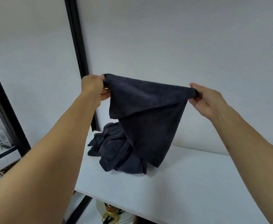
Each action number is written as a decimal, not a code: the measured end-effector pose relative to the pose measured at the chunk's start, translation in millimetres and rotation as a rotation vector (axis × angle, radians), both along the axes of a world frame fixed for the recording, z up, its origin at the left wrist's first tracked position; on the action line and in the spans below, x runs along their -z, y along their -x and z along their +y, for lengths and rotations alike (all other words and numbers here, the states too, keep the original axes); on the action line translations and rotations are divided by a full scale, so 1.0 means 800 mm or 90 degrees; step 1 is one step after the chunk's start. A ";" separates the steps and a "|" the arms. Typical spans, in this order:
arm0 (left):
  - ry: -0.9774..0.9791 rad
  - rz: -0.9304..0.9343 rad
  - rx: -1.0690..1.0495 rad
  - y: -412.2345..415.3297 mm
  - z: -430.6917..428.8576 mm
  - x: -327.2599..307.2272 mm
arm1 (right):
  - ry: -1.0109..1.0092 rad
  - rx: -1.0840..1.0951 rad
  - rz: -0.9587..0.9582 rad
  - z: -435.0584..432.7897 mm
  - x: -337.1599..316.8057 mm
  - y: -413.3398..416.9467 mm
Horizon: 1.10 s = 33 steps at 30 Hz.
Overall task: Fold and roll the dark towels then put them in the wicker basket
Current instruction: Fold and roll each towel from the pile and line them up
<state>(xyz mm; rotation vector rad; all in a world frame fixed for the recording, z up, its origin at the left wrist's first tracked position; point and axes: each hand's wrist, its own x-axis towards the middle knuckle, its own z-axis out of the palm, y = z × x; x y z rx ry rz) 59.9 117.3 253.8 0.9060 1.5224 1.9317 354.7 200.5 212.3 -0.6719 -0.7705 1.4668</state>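
Your left hand [94,87] pinches one top corner of a dark towel [148,110] and your right hand [203,99] pinches the other, holding it stretched above the white table [189,183]; its lower end hangs down to the heap of dark towels [114,152] lying on the tabletop

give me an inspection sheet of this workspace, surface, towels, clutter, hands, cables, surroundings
surface: white table; the towel pile sits toward its far left.
job's things: held towel stretched between both hands, its lower end hanging down by the pile; pile of dark towels crumpled and unfolded on the table.
clutter: white and gold object below the table's near edge.
grippers: left hand grips one top corner; right hand pinches the other in its fingers.
cables: nothing seen
surroundings: white wall; black frame at left.
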 end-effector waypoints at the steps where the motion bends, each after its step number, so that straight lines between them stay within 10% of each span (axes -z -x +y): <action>1: -0.013 -0.024 0.021 -0.005 0.004 -0.008 | -0.013 0.009 0.022 0.002 -0.014 -0.006; 12: -0.220 -0.190 0.222 -0.099 0.047 -0.116 | -0.224 0.150 -0.025 0.005 -0.171 -0.097; 25: -0.259 -0.219 0.430 -0.251 0.067 -0.112 | -0.071 0.283 -0.112 0.001 -0.117 -0.202; 33: -0.268 -0.235 0.460 -0.320 0.074 -0.102 | -0.164 0.300 -0.383 -0.049 -0.104 -0.187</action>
